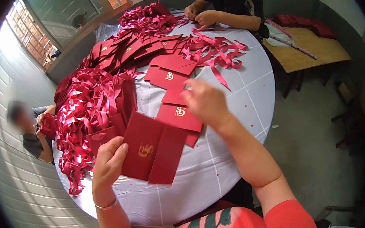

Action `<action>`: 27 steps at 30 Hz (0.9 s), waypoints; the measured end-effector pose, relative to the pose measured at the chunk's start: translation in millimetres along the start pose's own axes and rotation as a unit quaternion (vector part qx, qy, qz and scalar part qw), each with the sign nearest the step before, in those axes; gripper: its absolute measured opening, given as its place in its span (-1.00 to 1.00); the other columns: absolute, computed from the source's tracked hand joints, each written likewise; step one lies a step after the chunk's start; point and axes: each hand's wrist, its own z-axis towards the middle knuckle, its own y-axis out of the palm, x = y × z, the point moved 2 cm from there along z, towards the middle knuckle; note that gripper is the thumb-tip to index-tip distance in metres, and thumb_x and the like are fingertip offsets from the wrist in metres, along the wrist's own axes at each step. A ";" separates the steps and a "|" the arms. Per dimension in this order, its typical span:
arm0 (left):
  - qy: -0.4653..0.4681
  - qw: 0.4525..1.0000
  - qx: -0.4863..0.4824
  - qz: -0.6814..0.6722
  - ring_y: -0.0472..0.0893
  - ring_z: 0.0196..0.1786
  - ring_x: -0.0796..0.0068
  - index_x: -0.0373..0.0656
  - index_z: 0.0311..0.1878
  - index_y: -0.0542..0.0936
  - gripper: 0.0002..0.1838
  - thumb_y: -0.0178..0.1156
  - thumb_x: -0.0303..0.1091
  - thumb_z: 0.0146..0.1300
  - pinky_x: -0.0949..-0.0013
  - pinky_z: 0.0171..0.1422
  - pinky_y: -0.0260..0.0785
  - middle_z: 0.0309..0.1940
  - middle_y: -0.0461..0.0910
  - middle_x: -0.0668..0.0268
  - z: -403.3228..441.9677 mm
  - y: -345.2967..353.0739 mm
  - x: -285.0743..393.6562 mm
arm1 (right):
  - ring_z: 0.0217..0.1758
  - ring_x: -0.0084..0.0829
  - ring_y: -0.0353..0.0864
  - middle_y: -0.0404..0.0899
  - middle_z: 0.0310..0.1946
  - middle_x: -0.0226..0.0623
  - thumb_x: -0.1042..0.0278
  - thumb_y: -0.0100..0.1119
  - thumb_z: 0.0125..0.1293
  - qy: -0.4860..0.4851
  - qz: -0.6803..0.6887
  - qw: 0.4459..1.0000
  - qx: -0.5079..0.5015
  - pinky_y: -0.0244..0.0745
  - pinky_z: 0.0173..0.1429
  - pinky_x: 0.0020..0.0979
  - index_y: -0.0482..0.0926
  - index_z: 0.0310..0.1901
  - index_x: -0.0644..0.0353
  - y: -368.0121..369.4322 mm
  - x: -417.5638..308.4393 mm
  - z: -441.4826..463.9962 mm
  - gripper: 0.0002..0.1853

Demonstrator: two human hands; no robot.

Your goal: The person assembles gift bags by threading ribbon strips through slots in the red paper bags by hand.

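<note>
My left hand (110,159) grips the left edge of a flat red paper gift bag (140,147), thumb on its front. A gold monogram marks this bag, and a fold line runs down its right part. My right hand (207,101) is raised over a row of flat red bags (180,115), its fingers curled and slightly blurred. Whether anything is between those fingers cannot be made out. More red bags (172,78) overlap farther back in that row. Left of the held bag lies a large heap of bags with glossy red ribbons (89,110).
The round table has a white cloth (253,94). Stacked red bags (123,50) and loose ribbons (218,56) lie toward the back. A person's hands (202,16) work at the far edge; another person (40,123) handles a red item at left. A wooden table (314,47) stands right.
</note>
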 end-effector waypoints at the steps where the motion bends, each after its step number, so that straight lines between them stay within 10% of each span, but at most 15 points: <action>1: -0.031 0.997 -0.035 -0.055 0.46 -0.33 0.75 -0.36 -0.10 0.62 -0.80 0.04 -0.46 0.43 0.56 -0.26 0.32 -0.42 0.58 0.42 -4.2 -2.0 -3.7 | -0.22 -0.05 0.69 0.66 -0.26 -0.06 0.26 0.25 0.25 0.051 -0.083 0.995 -0.024 0.60 -0.15 -0.09 0.62 -0.11 0.20 -5.5 23.0 5.5 -0.74; 5: -0.007 0.968 -0.208 0.140 0.61 -0.24 0.22 -0.42 -0.15 0.59 -0.80 0.06 -0.49 0.27 0.30 -0.10 0.44 -0.33 0.58 0.08 -5.3 6.2 -7.6 | -0.09 -0.03 0.70 0.68 -0.18 -0.07 0.38 0.13 0.26 0.163 -0.297 0.938 -0.069 0.60 -0.05 -0.07 0.68 -0.21 0.20 -21.0 85.2 15.0 -0.82; 8: 0.036 0.942 -0.138 0.305 0.61 -0.13 -0.09 -0.38 -0.31 0.61 -0.75 0.09 -0.34 0.25 0.03 0.00 0.46 -0.24 0.62 -0.01 -4.4 22.6 -22.3 | -0.02 -0.08 0.72 0.70 -0.11 -0.07 0.39 0.14 0.25 0.279 -0.323 0.893 -0.141 0.62 0.00 -0.12 0.73 -0.23 0.15 -23.1 102.5 15.1 -0.83; 20: 0.153 0.931 0.042 0.330 0.58 -0.27 0.04 -0.28 -0.46 0.64 -0.64 0.49 -0.14 0.05 0.10 -0.16 0.47 -0.39 0.56 0.09 -19.1 66.3 -54.9 | -0.03 -0.11 0.74 0.72 -0.19 -0.05 0.38 0.24 0.24 0.257 -0.320 0.897 -0.160 0.64 0.00 -0.11 0.69 -0.17 0.22 -3.0 92.6 9.1 -0.82; 23: 0.111 0.950 0.017 0.292 0.62 -0.30 -0.01 -0.25 -0.45 0.62 -0.67 0.44 -0.15 0.08 0.05 -0.18 0.45 -0.45 0.60 0.05 -20.3 65.8 -51.9 | -0.29 -0.24 0.76 0.71 -0.28 -0.04 0.34 0.25 0.32 0.184 -0.095 0.978 -0.015 0.64 -0.22 -0.17 0.62 -0.28 0.29 -19.1 73.5 16.6 -0.83; 27: 0.057 0.969 -0.040 0.235 0.66 -0.30 -0.06 -0.26 -0.36 0.64 -0.67 0.37 -0.12 0.16 0.04 -0.20 0.49 -0.45 0.66 0.01 -20.0 66.7 -54.6 | -0.40 -0.61 0.64 0.65 -0.38 -0.36 0.51 0.21 0.32 0.207 0.355 0.910 0.048 0.50 -0.34 -0.56 0.58 -0.20 0.26 -54.9 2.9 27.2 -0.94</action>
